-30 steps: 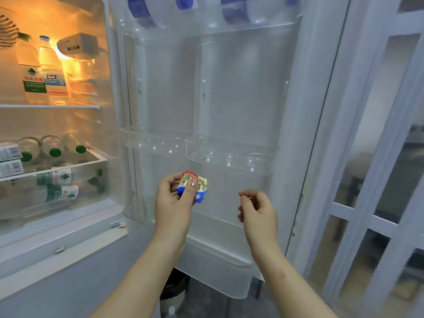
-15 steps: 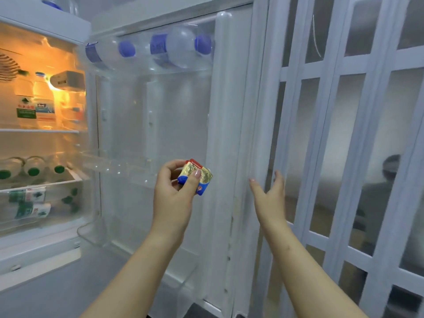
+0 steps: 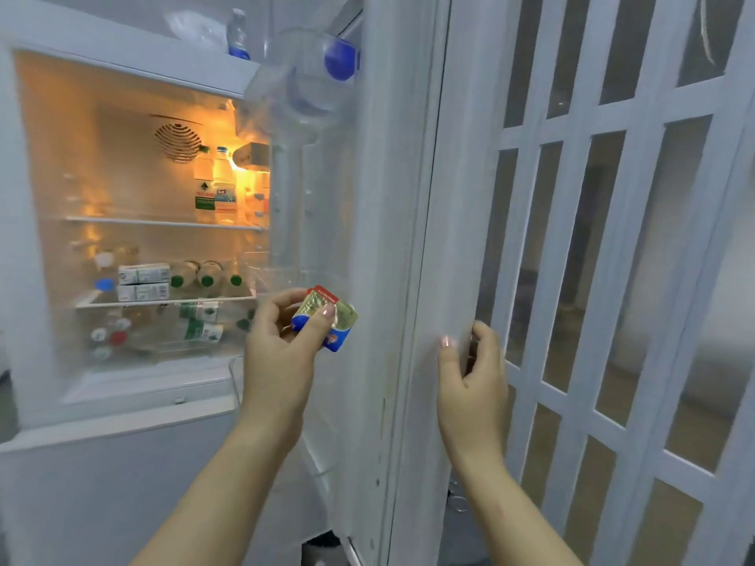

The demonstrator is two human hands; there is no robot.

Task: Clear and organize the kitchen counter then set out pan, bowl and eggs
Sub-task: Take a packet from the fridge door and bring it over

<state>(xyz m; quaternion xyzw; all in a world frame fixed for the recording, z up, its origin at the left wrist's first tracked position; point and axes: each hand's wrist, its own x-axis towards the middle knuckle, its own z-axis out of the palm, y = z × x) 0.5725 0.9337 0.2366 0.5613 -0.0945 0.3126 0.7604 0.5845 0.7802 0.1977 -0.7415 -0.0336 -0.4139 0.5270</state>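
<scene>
Door's swung further toward closed since half a second ago: you now see the fridge door (image 3: 392,279) nearly edge-on, and the lit fridge interior (image 3: 135,198) takes up the left of the view instead of a sliver. Your right hand (image 3: 474,386) has gone from flat and open beside the door to wrapped on its outer edge, thumb on the near face, fingers curled behind it. Grip closed on the door edge.

Your left hand (image 3: 282,349) sits at about the same spot, in front of the door's inner side, closed on the small foil packet (image 3: 327,318). Thumb across its front, fingers behind. Packet is roughly square, no clear long axis; it's tilted, red tab corner up-left, blue corner down-right, gold face toward you. It's in the air, not on any shelf.

Inside: two bottles (image 3: 214,185) upright on the upper shelf near the light, two stacked cartons (image 3: 143,281) on the middle shelf with green-capped bottles (image 3: 204,275) lying beside them, caps toward you. More bottles lying in the clear drawer (image 3: 163,332) below. Blue-capped bottle (image 3: 327,71) lies in the door's top rack. White folding partition (image 3: 613,279) just right of the door.
</scene>
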